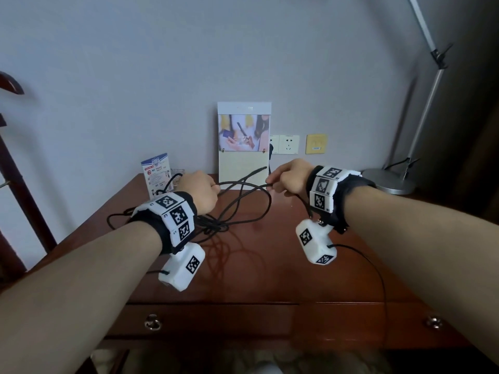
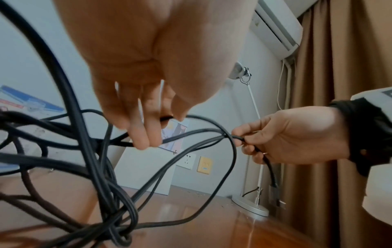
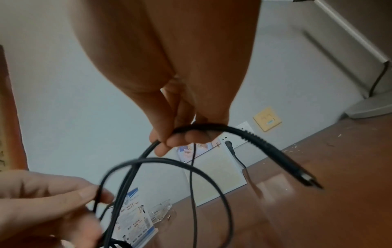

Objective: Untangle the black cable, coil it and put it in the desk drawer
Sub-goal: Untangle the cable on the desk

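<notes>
The black cable (image 1: 244, 205) hangs in tangled loops above the brown desk (image 1: 270, 265), with a knot (image 2: 118, 234) resting low near the desk top. My left hand (image 1: 199, 188) pinches a strand of the cable (image 2: 203, 130) between thumb and fingers (image 2: 146, 135). My right hand (image 1: 290, 179) grips the cable (image 3: 212, 126) near its end, and the plug (image 3: 305, 177) sticks out past the fingers (image 3: 176, 139). Both hands are raised above the desk, about a hand's width apart. The desk drawer (image 1: 216, 319) at the front is closed.
A white display board (image 1: 243, 147) leans on the wall behind the hands, with wall sockets (image 1: 288, 144) beside it. A blue leaflet (image 1: 158, 174) stands at the back left. A silver lamp base (image 1: 388, 180) sits at the back right. A dark wooden stand (image 1: 16, 184) is on the left.
</notes>
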